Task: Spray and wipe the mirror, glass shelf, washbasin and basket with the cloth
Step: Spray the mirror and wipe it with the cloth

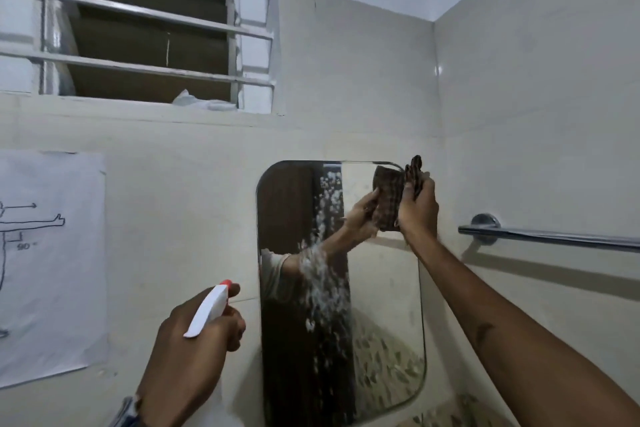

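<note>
Nearest, the left hand point(194, 350) has its fingers wrapped shut around the neck of a white plastic spray bottle with a red nozzle point(211, 308), held just beside the left edge of the round-cornered, frameless wall mirror point(381, 305); only the bottle's head shows, so its weight cannot be judged, though a wet trigger is likely slippery and is best held at the neck, as it is now. Farther off, the right hand point(417, 208) is closed on a bunched brown checked cloth point(414, 172), pressing it to the mirror's top right corner. The cloth looks soft and light, best kept wadded in the palm. White spray foam point(325, 281) streaks the glass left of centre, which looks fragile and slick. Beyond the mirror's right edge a chrome towel rail point(554, 236) could catch the elbow. A paper drawing point(52, 263) hangs well left, with a barred louvre window point(145, 28) above.
</note>
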